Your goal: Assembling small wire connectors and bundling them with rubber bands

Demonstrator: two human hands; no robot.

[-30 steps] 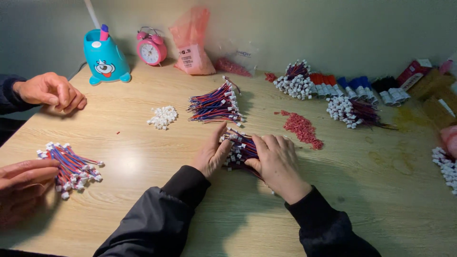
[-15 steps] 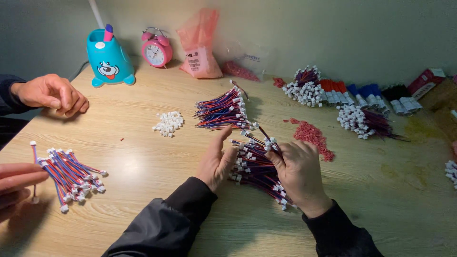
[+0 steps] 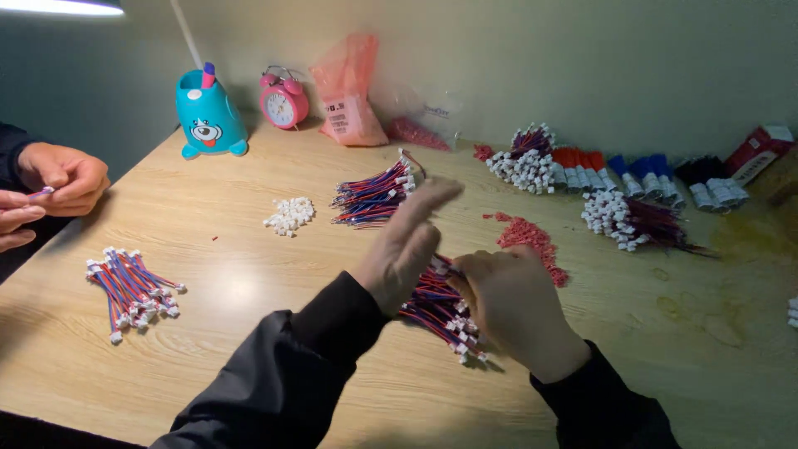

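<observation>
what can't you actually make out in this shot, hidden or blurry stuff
- Head view: the left hand is motion-blurred, so its fingers' pose is unclear.
- Head view: the right hand covers part of the wire bundle; its grip underneath is hidden.
- Head view: the co-worker's hands are cut by the left edge; the piece between them is too small to identify.
- Head view: white connectors are cut off by the right edge.

1. A bundle of red and blue wires [image 3: 436,303] tipped with white connectors is laid flat on the bench [image 3: 249,274].
2. It is spread diagonally, its connector ends fanned toward the near edge.
</observation>
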